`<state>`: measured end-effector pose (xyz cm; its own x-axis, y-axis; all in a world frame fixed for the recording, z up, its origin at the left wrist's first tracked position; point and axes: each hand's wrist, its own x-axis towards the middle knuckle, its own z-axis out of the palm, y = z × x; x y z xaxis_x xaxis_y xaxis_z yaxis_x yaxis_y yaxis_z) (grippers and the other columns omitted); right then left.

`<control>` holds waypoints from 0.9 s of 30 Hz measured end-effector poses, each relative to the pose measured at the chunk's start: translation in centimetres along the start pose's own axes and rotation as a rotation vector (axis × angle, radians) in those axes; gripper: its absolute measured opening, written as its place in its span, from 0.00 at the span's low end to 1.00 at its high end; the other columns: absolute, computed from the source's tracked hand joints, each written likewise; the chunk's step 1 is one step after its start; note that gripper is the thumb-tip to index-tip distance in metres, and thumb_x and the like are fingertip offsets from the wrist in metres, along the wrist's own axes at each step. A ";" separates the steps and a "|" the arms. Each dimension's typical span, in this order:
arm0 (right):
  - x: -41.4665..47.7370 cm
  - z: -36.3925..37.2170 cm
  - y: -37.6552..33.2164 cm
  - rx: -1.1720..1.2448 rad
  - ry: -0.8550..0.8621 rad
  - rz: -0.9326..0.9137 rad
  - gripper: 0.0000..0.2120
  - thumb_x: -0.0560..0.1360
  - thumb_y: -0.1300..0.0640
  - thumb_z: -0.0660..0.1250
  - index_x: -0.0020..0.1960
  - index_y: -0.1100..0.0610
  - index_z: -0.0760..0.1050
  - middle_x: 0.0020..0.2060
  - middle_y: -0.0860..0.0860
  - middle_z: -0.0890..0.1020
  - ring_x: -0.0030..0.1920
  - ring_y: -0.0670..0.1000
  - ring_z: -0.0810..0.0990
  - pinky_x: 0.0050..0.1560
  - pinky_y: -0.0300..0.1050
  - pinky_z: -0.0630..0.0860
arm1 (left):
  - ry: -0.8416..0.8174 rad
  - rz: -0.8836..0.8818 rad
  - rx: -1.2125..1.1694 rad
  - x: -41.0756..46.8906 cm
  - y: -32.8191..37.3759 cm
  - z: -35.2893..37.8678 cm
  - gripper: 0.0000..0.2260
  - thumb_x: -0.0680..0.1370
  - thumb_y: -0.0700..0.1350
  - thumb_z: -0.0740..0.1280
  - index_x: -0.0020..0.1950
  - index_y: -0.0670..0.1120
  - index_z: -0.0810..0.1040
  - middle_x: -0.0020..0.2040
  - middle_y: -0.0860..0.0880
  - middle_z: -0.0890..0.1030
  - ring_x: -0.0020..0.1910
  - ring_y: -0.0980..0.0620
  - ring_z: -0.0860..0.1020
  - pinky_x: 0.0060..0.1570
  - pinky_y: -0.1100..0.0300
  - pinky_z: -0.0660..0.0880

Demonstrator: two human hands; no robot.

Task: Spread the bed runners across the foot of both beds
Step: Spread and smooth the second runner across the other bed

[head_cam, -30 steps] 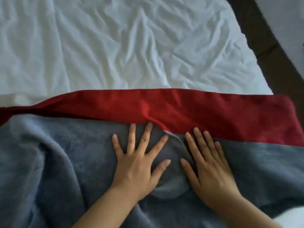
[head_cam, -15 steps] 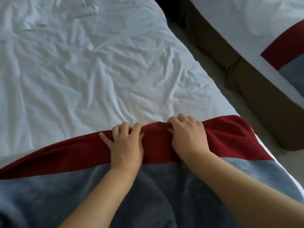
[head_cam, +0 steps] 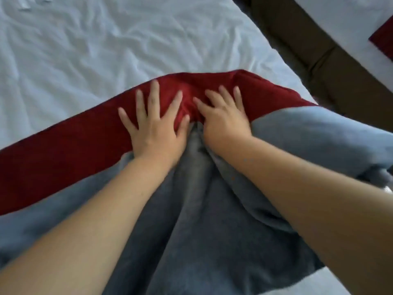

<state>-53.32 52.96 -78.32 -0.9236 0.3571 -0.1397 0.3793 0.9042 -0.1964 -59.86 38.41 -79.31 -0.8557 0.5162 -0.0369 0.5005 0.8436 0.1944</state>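
Both hands — left (head_cam: 153, 126), right (head_cam: 223, 118) — lie flat with fingers spread on the runner's (head_cam: 63, 165) red band near the bed's (head_cam: 106, 50) foot, pinching nothing — likely pressing out the bunched middle.

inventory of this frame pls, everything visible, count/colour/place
bed runner: 1, red band with grey-blue body, bunched across the near bed under both hands
sheet: 1, white, creased, covering the near bed beyond the runner
second bed: 1, white top, dark brown base, upper right
second runner: 1, red corner only, at the right edge on the second bed
left hand: 1, fingers spread, flat on the red band
right hand: 1, pressed on the red band beside the left
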 end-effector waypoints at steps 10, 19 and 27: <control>-13.9 1.9 1.7 0.033 -0.117 -0.031 0.31 0.84 0.39 0.40 0.83 0.50 0.51 0.82 0.51 0.53 0.82 0.52 0.47 0.81 0.52 0.40 | -0.124 0.060 0.021 -6.0 -2.4 2.5 0.30 0.81 0.67 0.44 0.83 0.62 0.50 0.85 0.54 0.47 0.83 0.44 0.43 0.78 0.34 0.42; -27.8 4.9 3.9 0.076 0.086 -0.041 0.29 0.83 0.47 0.59 0.81 0.52 0.58 0.81 0.48 0.59 0.81 0.50 0.56 0.79 0.54 0.54 | -0.271 0.277 0.066 -19.3 0.4 2.0 0.35 0.83 0.65 0.43 0.83 0.42 0.55 0.84 0.46 0.52 0.83 0.37 0.48 0.77 0.31 0.52; -33.1 5.0 8.7 0.079 0.118 0.164 0.34 0.80 0.39 0.59 0.82 0.48 0.54 0.82 0.44 0.55 0.81 0.49 0.52 0.79 0.58 0.50 | -0.248 0.629 -0.009 -23.1 10.7 2.7 0.34 0.80 0.68 0.55 0.83 0.60 0.52 0.85 0.46 0.47 0.80 0.27 0.44 0.70 0.21 0.52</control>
<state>-19.20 47.82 -80.28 -0.8476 0.5269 -0.0626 0.5238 0.8122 -0.2567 -34.40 35.91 -79.04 -0.3460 0.9280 -0.1380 0.8913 0.3711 0.2604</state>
